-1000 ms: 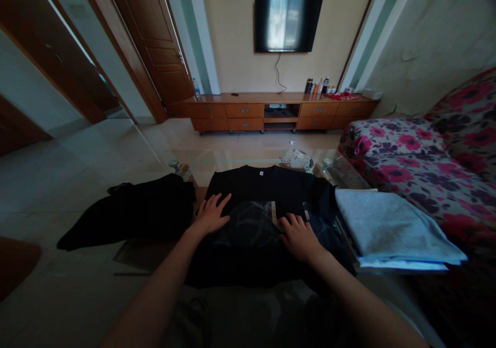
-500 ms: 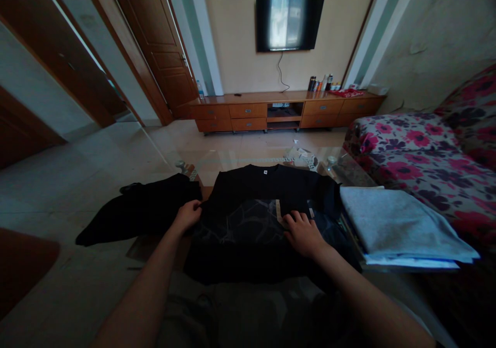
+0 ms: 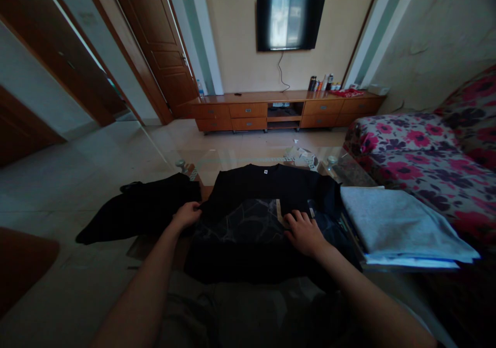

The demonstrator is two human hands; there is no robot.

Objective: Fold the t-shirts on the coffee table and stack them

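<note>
A black T-shirt lies spread on a glass table in front of me, collar away from me, its lower part folded up so a faint print shows. My left hand is closed on the shirt's left edge. My right hand rests flat on the folded part, fingers stretched toward a small pale label. Another black garment lies heaped to the left of my left hand.
Folded grey cloth is stacked at the table's right, beside a floral sofa. Small items sit at the table's far edge. Beyond stand a wooden TV cabinet, a wall television and wooden doors at the left.
My left hand went from lying flat with fingers spread on the shirt to gripping its left edge. The right hand has hardly moved.
</note>
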